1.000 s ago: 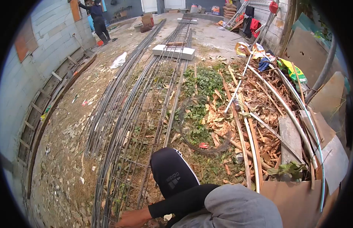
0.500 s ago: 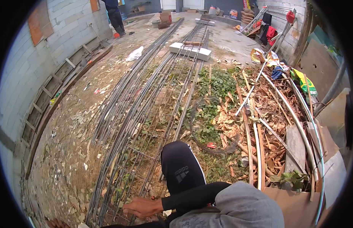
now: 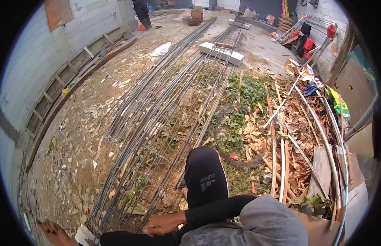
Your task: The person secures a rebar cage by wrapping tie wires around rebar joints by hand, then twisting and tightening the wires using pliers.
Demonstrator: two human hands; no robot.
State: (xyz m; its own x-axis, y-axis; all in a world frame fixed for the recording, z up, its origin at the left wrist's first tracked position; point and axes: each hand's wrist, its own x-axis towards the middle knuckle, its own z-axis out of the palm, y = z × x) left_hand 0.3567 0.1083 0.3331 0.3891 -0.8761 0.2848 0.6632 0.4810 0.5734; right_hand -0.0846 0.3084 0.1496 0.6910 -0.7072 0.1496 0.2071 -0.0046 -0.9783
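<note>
My right hand (image 3: 164, 224) is at the bottom middle, at the near end of a long steel rebar cage (image 3: 168, 144). Its fingers curl down and are mostly hidden; I cannot make out what is in them, if anything. At the bottom left, low over the littered ground, my left hand (image 3: 55, 233) shows with fingers stretched out and apart, holding nothing visible. A whitish piece (image 3: 84, 236) lies between that hand and the bars. Beside the cage runs a bundle of loose steel bars (image 3: 147, 92). My bent knee (image 3: 205, 176) in dark trousers stands at the cage's right.
A pale block (image 3: 221, 53) lies across the far cage. A coil of thin wire (image 3: 239, 164) rests on weeds at the right, beside dry leaves and long pipes (image 3: 315, 123). A wooden beam (image 3: 79, 84) follows the left wall. Another person (image 3: 142, 14) stands far back.
The view has turned left, so the scene sits further right. My left hand has come further into view at the bottom left. My right hand stays low by the cage's near end.
</note>
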